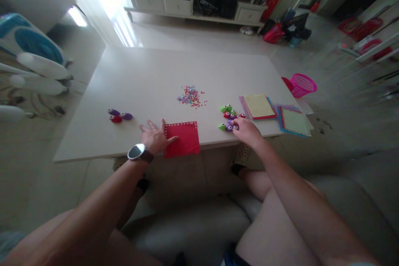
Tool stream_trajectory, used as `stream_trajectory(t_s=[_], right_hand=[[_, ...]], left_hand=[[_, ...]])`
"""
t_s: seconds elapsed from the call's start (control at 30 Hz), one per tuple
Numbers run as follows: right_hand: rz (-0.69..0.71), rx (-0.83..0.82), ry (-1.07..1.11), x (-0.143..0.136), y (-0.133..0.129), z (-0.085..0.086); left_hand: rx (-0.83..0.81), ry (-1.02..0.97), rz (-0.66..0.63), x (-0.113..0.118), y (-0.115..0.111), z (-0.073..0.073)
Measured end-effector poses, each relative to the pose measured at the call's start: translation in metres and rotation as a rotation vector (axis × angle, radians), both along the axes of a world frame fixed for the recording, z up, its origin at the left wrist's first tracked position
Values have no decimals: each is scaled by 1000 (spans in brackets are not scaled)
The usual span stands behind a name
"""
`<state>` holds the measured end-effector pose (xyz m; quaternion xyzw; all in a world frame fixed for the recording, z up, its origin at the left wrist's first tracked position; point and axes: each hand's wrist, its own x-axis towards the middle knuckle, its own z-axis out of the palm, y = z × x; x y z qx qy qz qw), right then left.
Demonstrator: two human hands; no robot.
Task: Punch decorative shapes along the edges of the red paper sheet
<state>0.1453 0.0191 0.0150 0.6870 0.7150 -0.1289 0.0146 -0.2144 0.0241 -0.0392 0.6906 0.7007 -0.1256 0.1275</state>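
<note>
My left hand lies with spread fingers across the left edge of a red paper sheet, its thumb on the paper. Pale dots line the sheet's top and left edges, and its lower edge hangs past the table edge. At a cluster of small green, red and purple eyed pieces, my right hand has its fingers closed around something its fingers hide. Several more purple and red eyed pieces sit at the left of the table. A scatter of tiny colourful confetti lies beyond the sheet.
The white table holds a paper stack topped with cream, and a second stack with a dotted border, at the right. A pink basket stands beyond the table's right side. A white cabinet is at the back.
</note>
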Motion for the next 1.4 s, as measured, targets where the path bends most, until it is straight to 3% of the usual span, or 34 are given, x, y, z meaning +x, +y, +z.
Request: stream_trajectory(t_s=[0.1,0.27,0.4,0.53,0.73,0.93,1.27,1.4], right_hand=[[40,18,20,11,0,-10],[91,-56,-2,-5,-4,-15],[114,-108,-46,-12,-7,-14],[123,-143,-48,-13,-10,-12],[122,-122,-37,-23,-14,-12],[174,-135,-30,-30,-13,-15],[220,-131,64,-42,-11,-29],[231,-104,94,-48,-13,-32]], left_hand=[[15,1,-24,-4,3,-4],[96,-54,-20,4,5,2],[118,-196,-274,24,-3,11],[82,-371,-470,37,-11,8],[91,-423,-427,41,-12,5],[107,-451,-294,39,-6,3],[80,-491,-241,39,0,-7],[72,-519,-280,42,0,-9]])
